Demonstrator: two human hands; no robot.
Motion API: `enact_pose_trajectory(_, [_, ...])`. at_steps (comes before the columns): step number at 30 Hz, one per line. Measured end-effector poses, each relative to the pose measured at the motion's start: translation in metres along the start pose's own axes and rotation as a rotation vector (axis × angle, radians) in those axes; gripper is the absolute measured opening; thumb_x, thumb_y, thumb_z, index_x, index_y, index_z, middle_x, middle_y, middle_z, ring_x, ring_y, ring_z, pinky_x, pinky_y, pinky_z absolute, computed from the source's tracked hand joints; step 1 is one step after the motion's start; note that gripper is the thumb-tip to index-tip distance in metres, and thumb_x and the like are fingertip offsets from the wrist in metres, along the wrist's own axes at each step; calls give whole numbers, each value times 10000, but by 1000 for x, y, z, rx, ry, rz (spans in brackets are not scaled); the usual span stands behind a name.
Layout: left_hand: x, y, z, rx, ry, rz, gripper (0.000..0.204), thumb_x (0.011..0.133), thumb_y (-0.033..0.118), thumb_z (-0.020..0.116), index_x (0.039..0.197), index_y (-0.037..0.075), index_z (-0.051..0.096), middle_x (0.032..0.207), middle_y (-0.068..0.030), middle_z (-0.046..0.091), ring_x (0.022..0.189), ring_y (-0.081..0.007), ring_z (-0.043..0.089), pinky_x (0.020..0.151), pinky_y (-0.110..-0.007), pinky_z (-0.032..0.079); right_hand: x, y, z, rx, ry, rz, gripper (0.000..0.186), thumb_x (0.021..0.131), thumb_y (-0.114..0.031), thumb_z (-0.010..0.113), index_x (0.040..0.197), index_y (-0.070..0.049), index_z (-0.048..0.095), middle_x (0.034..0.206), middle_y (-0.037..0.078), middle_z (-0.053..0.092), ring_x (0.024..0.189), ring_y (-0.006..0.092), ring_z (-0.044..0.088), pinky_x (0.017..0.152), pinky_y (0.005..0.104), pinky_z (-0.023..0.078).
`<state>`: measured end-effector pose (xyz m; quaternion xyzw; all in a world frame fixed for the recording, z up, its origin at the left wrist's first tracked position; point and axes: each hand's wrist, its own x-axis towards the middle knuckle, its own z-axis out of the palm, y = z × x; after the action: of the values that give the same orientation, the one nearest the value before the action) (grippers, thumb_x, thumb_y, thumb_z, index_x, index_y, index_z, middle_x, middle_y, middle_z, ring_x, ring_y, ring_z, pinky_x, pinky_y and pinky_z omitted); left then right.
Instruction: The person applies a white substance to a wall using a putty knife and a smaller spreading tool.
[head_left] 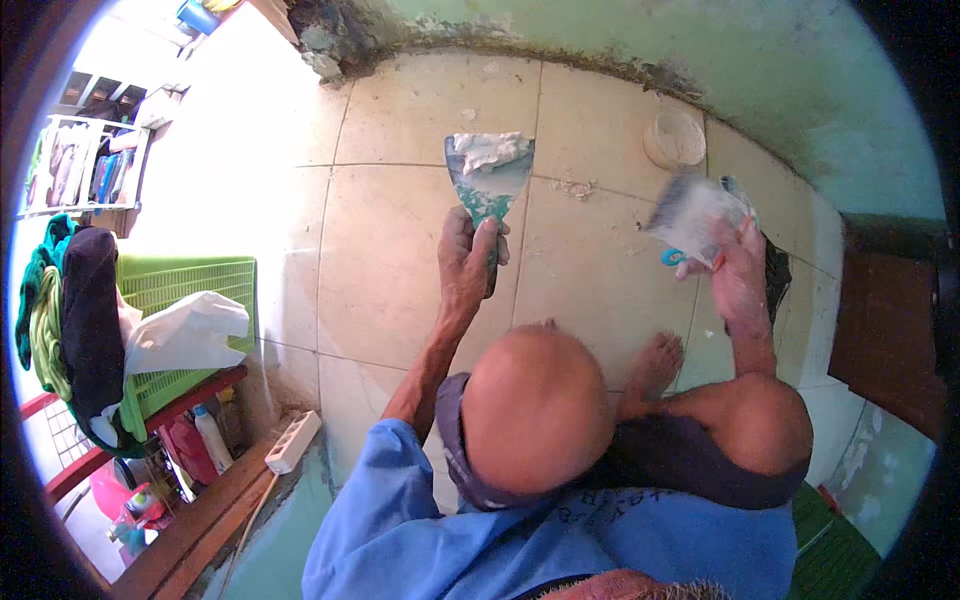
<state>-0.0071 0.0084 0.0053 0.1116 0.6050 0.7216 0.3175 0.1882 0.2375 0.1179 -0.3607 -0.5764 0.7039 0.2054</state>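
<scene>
My left hand (pixel 470 255) grips a putty knife (pixel 485 185) upright in the middle, with a lump of white paste (pixel 492 150) spread across the top of its wide blade. My right hand (pixel 735 265) holds a second, motion-blurred scraper (pixel 690 210) smeared white, with a bit of blue at its lower side. Just beyond it a round, pale container (pixel 672 140) stands on the tiled floor (pixel 590 260). A dark crumpled plastic bag (pixel 777 275) lies partly behind my right hand. Scattered white crumbs (pixel 570 190) are on the tiles between the two scrapers.
A stained green wall (pixel 760 70) runs along the far side. A brown board (pixel 880 320) stands at the right. At the left are a green crate (pixel 200 285) with cloths, a white rack (pixel 95 160), bottles and a power strip (pixel 292 442). My bent knees and bare foot fill the lower middle.
</scene>
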Motion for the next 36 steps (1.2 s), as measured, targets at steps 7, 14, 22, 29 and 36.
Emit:
enact_pose_trajectory(7, [-9, 41, -18, 13, -43, -103, 190, 999, 197, 532, 1023, 9, 537, 819, -65, 604, 594, -101, 551, 519, -232, 448, 38, -43, 89, -876, -449, -948, 250, 917, -99, 579, 1139, -97, 694, 1096, 78, 684, 1006, 295, 633, 871, 436, 494])
enact_pose_trajectory(14, [-29, 70, -35, -47, -3, -21, 208, 999, 201, 527, 1054, 0, 534, 813, -52, 594, 600, -92, 552, 500, -239, 451, 68, -23, 158, -1052, -519, -1475, 324, 805, -171, 634, 1121, -138, 702, 1097, 9, 680, 971, 242, 628, 789, 386, 472])
enact_pose_trajectory(22, [-50, 81, -46, 163, 310, 49, 248, 985, 263, 538, 1052, 24, 536, 770, -31, 567, 572, -73, 526, 478, -227, 444, 99, -9, 158, -964, -778, -1408, 304, 776, -121, 666, 1077, -136, 704, 1024, 15, 686, 967, 242, 629, 820, 396, 514])
enact_pose_trajectory(29, [-30, 111, -66, 210, 479, 262, 152, 1016, 186, 493, 992, 37, 510, 828, -67, 596, 532, -75, 521, 442, -211, 422, 166, 13, 108, 111, -649, 125, 350, 870, -113, 666, 1191, 1, 587, 1047, 99, 677, 974, 252, 656, 807, 448, 570])
enact_pose_trajectory(36, [23, 156, -56, 318, 486, 350, 171, 1026, 200, 477, 965, 44, 511, 775, -51, 583, 495, -56, 487, 421, -191, 385, 196, 6, 82, 799, -744, 443, 410, 866, -175, 691, 1217, -6, 565, 1128, 115, 658, 1012, 242, 654, 828, 465, 579])
